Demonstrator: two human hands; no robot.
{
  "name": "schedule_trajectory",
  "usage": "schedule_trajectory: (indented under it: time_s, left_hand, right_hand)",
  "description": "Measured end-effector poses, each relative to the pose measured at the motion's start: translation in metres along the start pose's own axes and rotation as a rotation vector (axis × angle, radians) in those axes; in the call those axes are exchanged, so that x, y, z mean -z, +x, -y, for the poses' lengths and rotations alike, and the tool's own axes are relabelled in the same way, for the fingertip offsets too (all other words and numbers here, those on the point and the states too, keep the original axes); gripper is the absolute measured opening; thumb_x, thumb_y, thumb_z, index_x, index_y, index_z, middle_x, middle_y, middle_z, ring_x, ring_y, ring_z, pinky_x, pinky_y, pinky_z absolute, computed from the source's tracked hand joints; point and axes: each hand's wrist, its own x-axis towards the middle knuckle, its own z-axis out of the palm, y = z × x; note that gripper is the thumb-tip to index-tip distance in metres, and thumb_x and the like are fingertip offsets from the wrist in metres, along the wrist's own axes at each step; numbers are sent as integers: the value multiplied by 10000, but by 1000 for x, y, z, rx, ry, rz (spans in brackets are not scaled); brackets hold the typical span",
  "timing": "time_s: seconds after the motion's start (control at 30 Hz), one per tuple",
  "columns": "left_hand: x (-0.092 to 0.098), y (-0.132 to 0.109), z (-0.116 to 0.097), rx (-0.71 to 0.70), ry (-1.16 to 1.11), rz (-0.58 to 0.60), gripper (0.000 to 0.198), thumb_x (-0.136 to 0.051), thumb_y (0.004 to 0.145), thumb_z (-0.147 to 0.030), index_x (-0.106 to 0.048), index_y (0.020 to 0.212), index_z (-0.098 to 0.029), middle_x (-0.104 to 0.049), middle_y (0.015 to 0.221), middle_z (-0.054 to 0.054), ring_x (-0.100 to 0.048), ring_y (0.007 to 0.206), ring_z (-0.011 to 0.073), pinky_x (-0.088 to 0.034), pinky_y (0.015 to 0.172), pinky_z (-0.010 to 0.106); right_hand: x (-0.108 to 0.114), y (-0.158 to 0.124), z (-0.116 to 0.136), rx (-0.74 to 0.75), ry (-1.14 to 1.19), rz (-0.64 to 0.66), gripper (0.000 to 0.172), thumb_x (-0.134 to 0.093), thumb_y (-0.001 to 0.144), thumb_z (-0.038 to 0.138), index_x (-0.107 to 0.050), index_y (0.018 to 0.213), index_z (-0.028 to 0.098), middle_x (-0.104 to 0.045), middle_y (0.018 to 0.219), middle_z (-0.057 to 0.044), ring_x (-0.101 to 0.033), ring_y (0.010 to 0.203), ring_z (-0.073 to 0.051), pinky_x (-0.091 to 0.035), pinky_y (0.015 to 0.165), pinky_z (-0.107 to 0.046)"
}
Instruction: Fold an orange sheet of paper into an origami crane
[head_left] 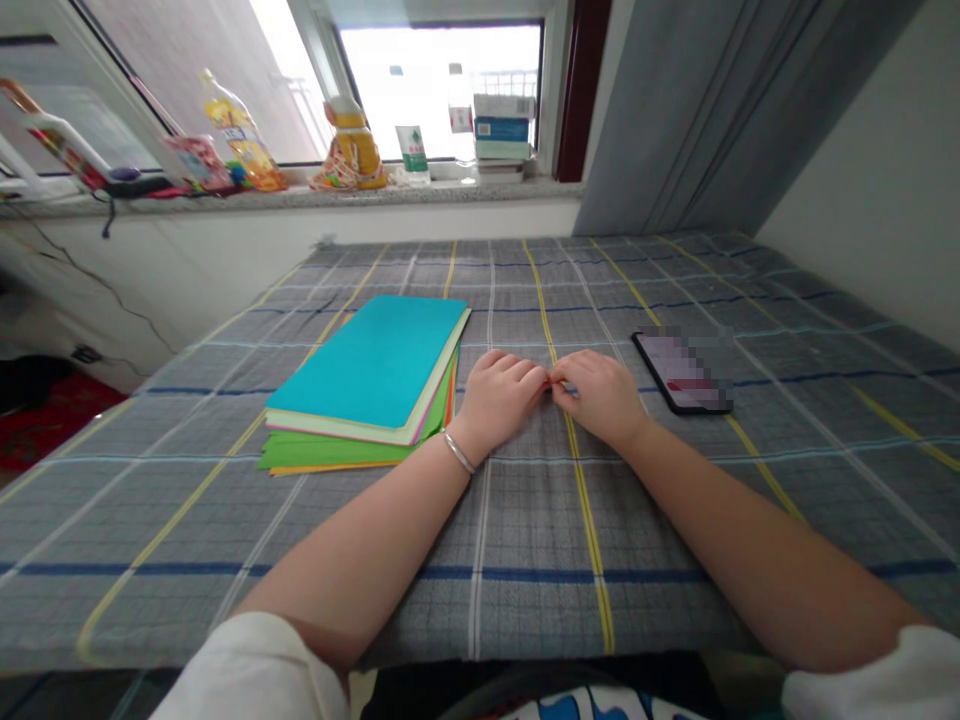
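My left hand (499,402) and my right hand (598,397) rest on a grey checked cloth (517,520), their fingertips meeting. A small bluish item (570,389) shows between the fingertips, mostly hidden, and I cannot tell what it is. A silver bangle (458,452) circles my left wrist. Just left of that hand lies a stack of coloured paper (366,362), cyan on top, with green and orange sheets beneath. A black smartphone (681,371) lies face up to the right of my right hand, its screen blurred.
Along the far side, a stone windowsill (300,197) holds a plastic bottle (241,133), a yellow figurine-shaped object (351,145), and stacked boxes (504,125). A grey curtain (697,110) hangs at the right, beside a pale wall (862,170).
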Motion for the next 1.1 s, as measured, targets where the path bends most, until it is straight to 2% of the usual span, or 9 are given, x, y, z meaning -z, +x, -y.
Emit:
schedule_trajectory:
  time_s: [0.2,0.5,0.73,0.97,1.1]
  left_hand:
    - [3,0,0,2,-4,-47,287,-403,994,-344,-622,864,-212,-687,901,30,-591,847,182,-380,818,362]
    - [8,-1,1,-6,-8,-60,237,-422,989,-321,-624,906,-228,-692,923,19,-562,861,180,-360,840,381]
    - [11,-1,1,-103,67,-60,175,-442,988,-265,-613,961,-240,-700,947,-4,-564,878,175,-346,861,386]
    - [7,-2,9,-43,59,-69,223,-426,982,-287,-607,869,-220,-691,882,14,-552,827,180,-355,825,385]
    - [6,-4,15,16,27,-80,225,-441,967,-273,-620,840,-221,-687,849,27,-553,817,184,-356,826,391]
  right_hand:
    - [4,0,8,-139,66,-34,86,-540,827,196,-611,797,234,-707,884,-41,-611,856,-216,-416,750,-331]
    - [5,1,6,-83,60,-17,90,-549,841,216,-634,824,238,-705,881,-47,-594,886,-226,-417,760,-339]
    - [3,0,1,-18,60,10,131,-543,833,180,-659,805,236,-721,951,-35,-602,907,-216,-422,784,-336]
    - [3,0,-7,12,61,14,146,-524,874,219,-663,834,238,-723,981,-30,-611,913,-206,-418,796,-331]
    - [5,0,-17,-23,24,39,149,-518,873,209,-664,850,230,-726,982,-35,-608,910,-214,-418,799,-340]
